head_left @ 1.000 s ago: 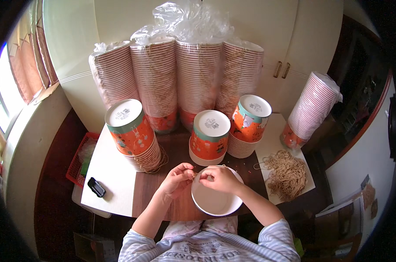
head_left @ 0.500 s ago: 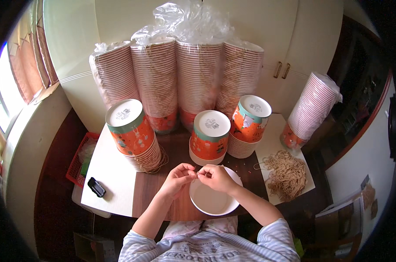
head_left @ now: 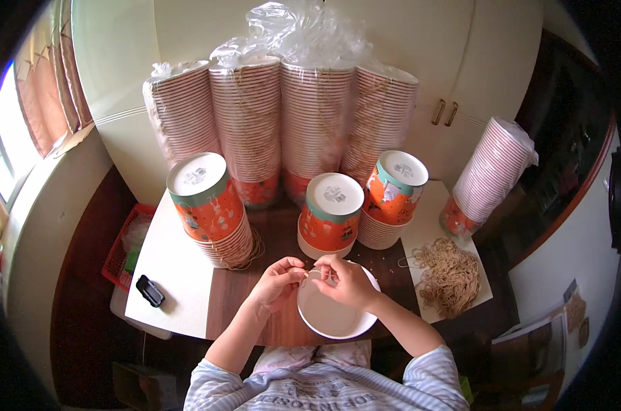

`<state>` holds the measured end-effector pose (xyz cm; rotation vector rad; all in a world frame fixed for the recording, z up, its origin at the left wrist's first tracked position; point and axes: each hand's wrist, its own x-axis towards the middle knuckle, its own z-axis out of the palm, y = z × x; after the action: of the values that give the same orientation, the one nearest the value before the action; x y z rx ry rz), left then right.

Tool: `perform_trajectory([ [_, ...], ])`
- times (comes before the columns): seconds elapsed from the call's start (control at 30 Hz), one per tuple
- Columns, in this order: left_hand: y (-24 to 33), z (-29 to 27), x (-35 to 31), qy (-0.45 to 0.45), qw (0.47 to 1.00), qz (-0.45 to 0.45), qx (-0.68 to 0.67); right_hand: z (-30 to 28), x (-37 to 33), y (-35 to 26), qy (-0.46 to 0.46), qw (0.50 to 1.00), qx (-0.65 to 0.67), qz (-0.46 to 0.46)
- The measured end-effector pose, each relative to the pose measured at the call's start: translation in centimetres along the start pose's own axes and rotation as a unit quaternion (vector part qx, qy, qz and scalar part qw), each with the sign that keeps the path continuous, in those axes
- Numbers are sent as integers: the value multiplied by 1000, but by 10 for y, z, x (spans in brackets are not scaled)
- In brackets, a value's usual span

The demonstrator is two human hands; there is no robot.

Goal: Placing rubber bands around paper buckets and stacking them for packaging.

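Observation:
Over the far rim of a white paper bucket [head_left: 332, 316], my two hands work close together. My left hand [head_left: 277, 284] pinches a thin beige cord [head_left: 314, 271] at thumb and forefinger. The cord runs across to my right hand [head_left: 350, 284], whose bent fingers are closed on it; part of it is hidden behind them. The bucket stands mouth up at the table's near edge. Just beyond my hands, an upside-down orange and green paper bucket [head_left: 330, 229] rests on a white rim. A tangled heap of beige cords [head_left: 450, 279] lies to the right.
Shorter stacks of upturned orange buckets stand left [head_left: 208, 214] and right [head_left: 394, 188]. Behind them rise several tall plastic-wrapped bucket stacks [head_left: 245, 127], with another wrapped stack [head_left: 490, 175] at far right. A small black case [head_left: 150, 292] lies on the table's left side, beside a red basket [head_left: 120, 240].
My right hand has shifted slightly away from the left, and a length of cord now shows between them. My left hand stays nearly in place.

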<state>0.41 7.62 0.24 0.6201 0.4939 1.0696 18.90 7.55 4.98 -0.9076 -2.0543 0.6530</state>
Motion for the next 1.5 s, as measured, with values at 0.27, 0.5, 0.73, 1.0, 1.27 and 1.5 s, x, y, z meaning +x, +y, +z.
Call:
perform_trajectory([
  [0.27,2,3,-1,-7,1000,-7,18,3,6,4,28,986,-86,-140],
  [0.5,2,2,-3,-2,1000,-3,13,7,9,6,40,981,-79,-172],
  [0.73,2,-1,-6,10,985,89,147,7,10,3,38,987,-87,-129],
  [1.0,-1,-4,-7,14,857,193,477,9,10,7,23,995,-40,-92],
  [1.27,6,11,-11,59,921,120,365,10,8,12,-18,1000,18,-5],
  [1.5,6,11,-8,38,929,174,325,9,9,13,-55,997,39,32],
])
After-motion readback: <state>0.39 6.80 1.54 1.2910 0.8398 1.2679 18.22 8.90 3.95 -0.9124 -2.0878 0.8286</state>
